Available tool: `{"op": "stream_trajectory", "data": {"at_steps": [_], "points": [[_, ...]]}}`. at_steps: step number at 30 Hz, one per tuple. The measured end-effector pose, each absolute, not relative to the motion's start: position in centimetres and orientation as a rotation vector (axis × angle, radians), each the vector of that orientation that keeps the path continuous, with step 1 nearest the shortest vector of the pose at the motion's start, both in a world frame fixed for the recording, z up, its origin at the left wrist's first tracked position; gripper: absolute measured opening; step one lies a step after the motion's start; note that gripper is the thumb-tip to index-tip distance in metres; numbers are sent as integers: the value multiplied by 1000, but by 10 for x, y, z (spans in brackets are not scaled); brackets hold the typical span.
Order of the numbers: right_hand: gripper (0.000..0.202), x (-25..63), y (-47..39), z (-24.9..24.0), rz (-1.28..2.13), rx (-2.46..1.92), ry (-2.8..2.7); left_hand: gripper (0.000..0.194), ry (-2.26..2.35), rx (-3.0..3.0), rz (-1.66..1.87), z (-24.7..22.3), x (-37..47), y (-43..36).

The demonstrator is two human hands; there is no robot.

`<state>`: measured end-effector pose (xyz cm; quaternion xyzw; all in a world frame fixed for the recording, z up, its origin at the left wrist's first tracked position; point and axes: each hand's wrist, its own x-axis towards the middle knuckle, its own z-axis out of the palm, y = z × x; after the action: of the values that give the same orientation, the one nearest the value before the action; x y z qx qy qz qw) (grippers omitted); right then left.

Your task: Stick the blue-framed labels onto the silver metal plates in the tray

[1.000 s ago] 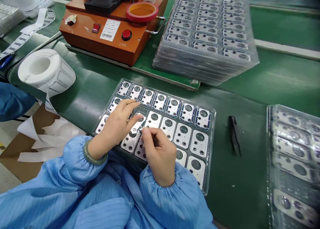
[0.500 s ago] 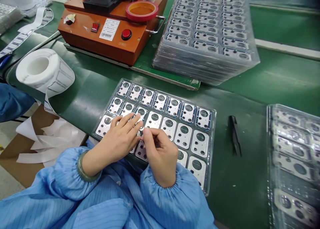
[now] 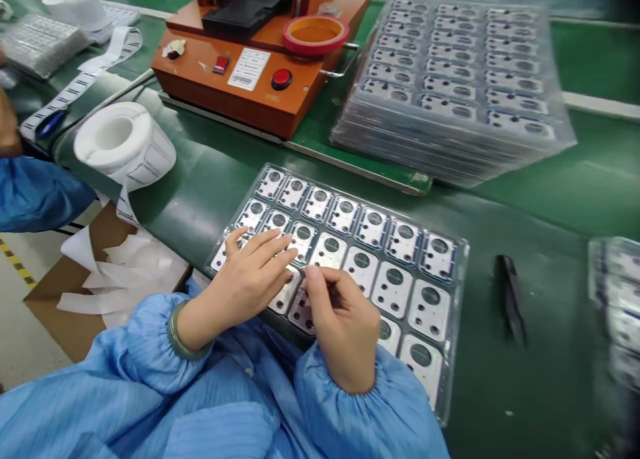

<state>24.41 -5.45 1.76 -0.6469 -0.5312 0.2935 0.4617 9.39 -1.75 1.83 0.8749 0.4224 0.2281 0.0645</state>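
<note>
A clear plastic tray [image 3: 459, 299] of silvery metal plates with round holes lies before me on the green bench. My left hand [image 3: 255, 272] is spread palm down over the tray's left part, fingers apart, a green bangle [image 3: 179, 332] on its wrist. Just to the right, my right hand [image 3: 345, 325] is closed, thumb and index finger pinched together near a darker plate [image 3: 301, 311]. Whatever lies between those fingertips is too small to make out. Metal plates [image 3: 394, 287] fill the tray's pockets to the right of the hands.
Black tweezers [image 3: 511, 299] lie right of the tray. Behind stand an orange machine [image 3: 235, 72] with a red tape roll [image 3: 315, 35] and a tall stack of filled trays [image 3: 450, 119]. A label roll [image 3: 123, 139] is at left, above a carton [image 3: 55, 312]. Another person's blue sleeve [image 3: 40, 192] is far left.
The whole view has shifted, so the bench items appear farther right and slightly lower. Both hands keep nearly the same pose over the tray. More of the other person shows at the left edge.
</note>
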Motion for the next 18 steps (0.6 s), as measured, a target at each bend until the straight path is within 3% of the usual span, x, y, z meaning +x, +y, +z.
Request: {"op": "stream_trajectory", "data": {"at_steps": [6, 11, 14, 18], "points": [[29, 248, -54, 12, 683, -1660, -1313, 21, 1782, 2344, 1304, 18, 49, -22], [35, 249, -54, 10, 728, -1703, -1311, 18, 2260, 1633, 1711, -20, -19, -29], [37, 249, -54, 11, 747, -1723, -1304, 36, 2142, 762, 1712, -60, -65, -29], [37, 248, -53, 12, 747, -1756, -1292, 42, 1914, 533, 1530, -109, -103, -26]]}}
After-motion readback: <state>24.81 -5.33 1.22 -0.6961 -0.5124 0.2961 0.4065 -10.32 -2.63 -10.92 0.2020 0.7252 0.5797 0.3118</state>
